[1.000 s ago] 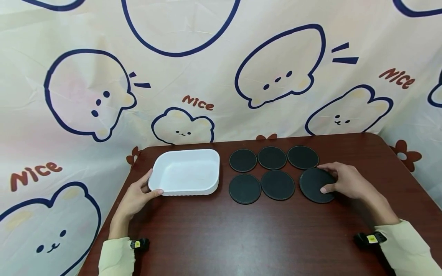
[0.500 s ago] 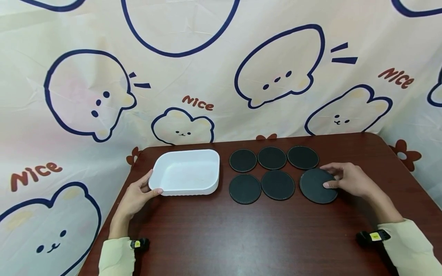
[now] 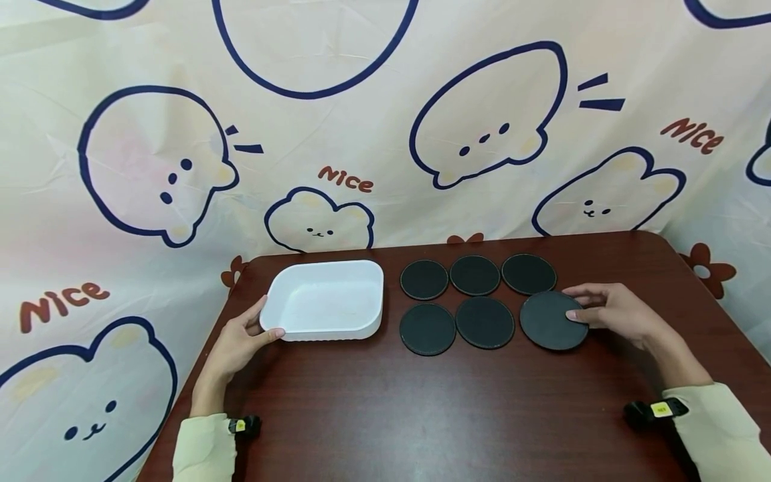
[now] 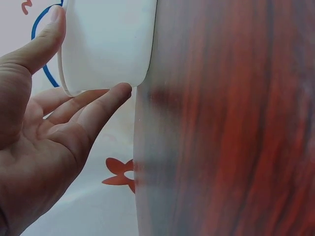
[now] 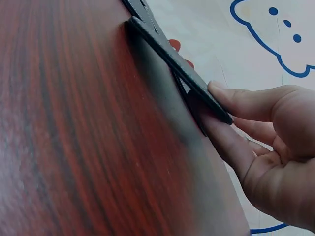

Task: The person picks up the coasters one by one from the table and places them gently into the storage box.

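My left hand (image 3: 235, 341) holds the left front corner of a white plastic tub (image 3: 325, 302), thumb at the front rim and fingers along the left side. In the left wrist view the thumb and fingertips press against the white wall (image 4: 110, 44). My right hand (image 3: 617, 314) pinches a round black coaster (image 3: 551, 325) by its right edge, thumb on top and fingers beneath. In the right wrist view this coaster (image 5: 172, 64) is tilted, its gripped edge raised off the table. Just behind it lies another black coaster (image 3: 529, 274).
More round black coasters lie flat between tub and right hand: a back-row pair, left coaster (image 3: 424, 280) and middle coaster (image 3: 474, 275), and a front pair, left coaster (image 3: 427, 329) and middle coaster (image 3: 484, 323). Behind the brown wooden table (image 3: 385, 415) hangs a cartoon-printed cloth (image 3: 385, 134).
My right hand has shifted slightly right, its thumb moving to the coaster's right edge, and the coaster's edge has lifted. The left hand and tub have stayed put.
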Available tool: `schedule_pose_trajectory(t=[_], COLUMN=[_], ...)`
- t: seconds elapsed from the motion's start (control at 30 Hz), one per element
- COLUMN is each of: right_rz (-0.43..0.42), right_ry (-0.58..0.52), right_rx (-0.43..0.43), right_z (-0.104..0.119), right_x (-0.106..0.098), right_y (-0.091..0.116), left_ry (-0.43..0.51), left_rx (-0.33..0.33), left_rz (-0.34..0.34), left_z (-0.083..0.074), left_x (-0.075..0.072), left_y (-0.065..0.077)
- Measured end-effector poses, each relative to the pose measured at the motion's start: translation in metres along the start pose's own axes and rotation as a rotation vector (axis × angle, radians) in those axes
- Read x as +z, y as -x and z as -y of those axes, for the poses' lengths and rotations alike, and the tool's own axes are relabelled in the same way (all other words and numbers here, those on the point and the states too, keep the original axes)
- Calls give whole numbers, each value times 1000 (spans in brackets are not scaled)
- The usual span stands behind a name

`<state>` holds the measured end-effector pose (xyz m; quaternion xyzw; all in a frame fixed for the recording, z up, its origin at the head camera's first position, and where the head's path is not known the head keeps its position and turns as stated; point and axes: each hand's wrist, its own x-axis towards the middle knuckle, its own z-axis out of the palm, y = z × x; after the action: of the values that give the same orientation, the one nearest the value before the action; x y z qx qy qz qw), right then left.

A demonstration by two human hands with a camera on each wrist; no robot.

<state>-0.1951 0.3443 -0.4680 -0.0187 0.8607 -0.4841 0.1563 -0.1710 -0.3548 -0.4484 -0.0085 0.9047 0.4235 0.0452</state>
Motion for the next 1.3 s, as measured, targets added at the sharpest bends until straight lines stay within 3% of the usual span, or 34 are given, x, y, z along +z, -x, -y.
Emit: schedule_pose_trajectory(t=[0.3, 0.8, 1.3], right_rz=[-4, 11, -24], right_ry=[-128, -459, -643], right_rx=[27, 34, -27], right_z=[-5, 1, 14], right_x=[-6, -17, -23], right_y=[0, 3, 1], left_ry=[-10, 5, -8], left_rx=[-16, -19, -16], left_rz=[-4, 7, 5], left_z=[-3, -3, -2], left_x=[2, 0, 0], left_y=[0, 1, 1])
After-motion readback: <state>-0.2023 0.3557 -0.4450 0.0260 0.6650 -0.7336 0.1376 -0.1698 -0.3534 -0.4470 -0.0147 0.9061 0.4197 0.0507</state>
